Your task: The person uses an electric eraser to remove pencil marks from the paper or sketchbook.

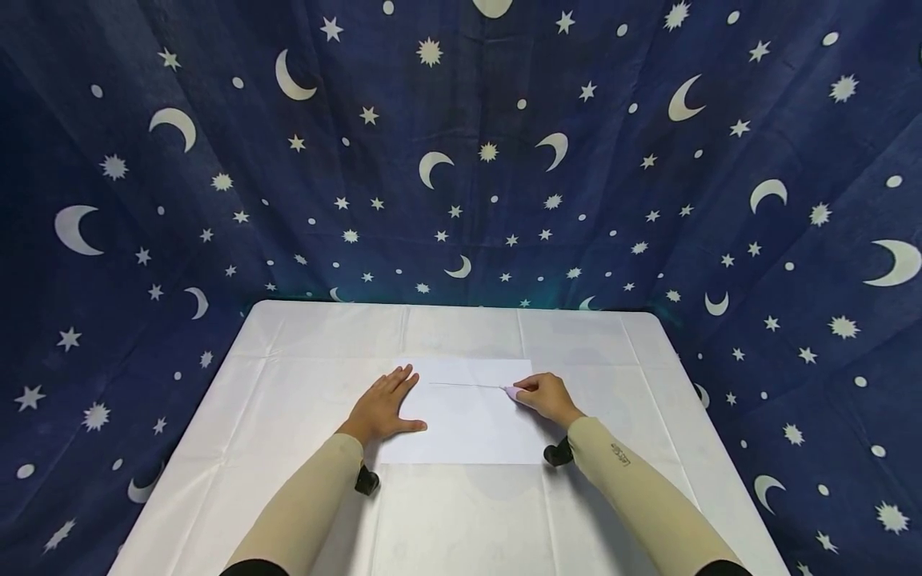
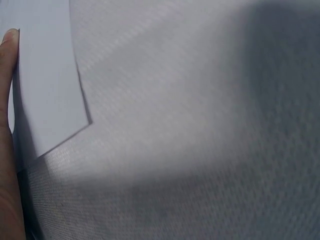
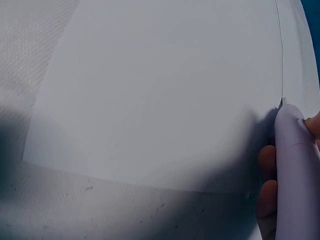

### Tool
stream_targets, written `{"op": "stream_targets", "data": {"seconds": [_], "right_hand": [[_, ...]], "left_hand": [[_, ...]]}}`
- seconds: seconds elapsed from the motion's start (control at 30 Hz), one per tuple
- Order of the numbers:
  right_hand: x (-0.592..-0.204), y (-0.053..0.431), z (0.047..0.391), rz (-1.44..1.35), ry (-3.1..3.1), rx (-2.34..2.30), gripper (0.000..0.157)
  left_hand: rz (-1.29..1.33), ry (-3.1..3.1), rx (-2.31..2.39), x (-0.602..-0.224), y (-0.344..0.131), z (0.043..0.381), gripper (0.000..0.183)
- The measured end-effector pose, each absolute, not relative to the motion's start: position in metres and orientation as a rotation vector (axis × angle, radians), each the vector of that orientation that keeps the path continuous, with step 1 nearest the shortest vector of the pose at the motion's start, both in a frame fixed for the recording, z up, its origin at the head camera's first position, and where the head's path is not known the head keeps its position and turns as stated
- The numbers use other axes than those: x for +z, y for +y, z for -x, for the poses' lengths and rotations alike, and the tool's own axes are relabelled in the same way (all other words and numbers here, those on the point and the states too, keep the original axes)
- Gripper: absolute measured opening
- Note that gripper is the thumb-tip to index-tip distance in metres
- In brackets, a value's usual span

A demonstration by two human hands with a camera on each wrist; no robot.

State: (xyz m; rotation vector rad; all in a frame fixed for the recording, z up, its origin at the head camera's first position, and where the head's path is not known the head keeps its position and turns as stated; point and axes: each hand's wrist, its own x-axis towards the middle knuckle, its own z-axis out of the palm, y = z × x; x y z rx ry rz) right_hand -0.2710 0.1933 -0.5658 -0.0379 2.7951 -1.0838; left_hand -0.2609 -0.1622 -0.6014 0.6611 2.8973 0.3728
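Observation:
A white sheet of paper (image 1: 461,436) lies flat on the table in the head view. My left hand (image 1: 385,406) rests on its left side, fingers straight and thumb spread. In the left wrist view, only the thumb edge of that hand shows beside a corner of the paper (image 2: 50,90). My right hand (image 1: 549,398) grips a thick lavender pen-shaped tool (image 3: 296,170) with a short, narrow tip. That tip meets the sheet at the right end of a thin dark line (image 1: 464,385), which runs across the paper's upper part.
A white cloth (image 1: 288,384) with fold creases covers the table. Dark blue fabric (image 1: 475,192) printed with moons and stars hangs behind and at both sides. Small black wrist devices (image 1: 366,480) sit under both wrists.

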Motion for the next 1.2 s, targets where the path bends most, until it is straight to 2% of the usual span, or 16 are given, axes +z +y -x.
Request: {"op": "stream_targets", "data": {"seconds": [1.2], "right_hand": [[-0.5688,0.1916,0.2717,0.071,2.803,-1.105,0.022]], "left_hand": [[-0.676,2.917,0.401,-0.6047,-0.1628,0.2605,0.107]]}}
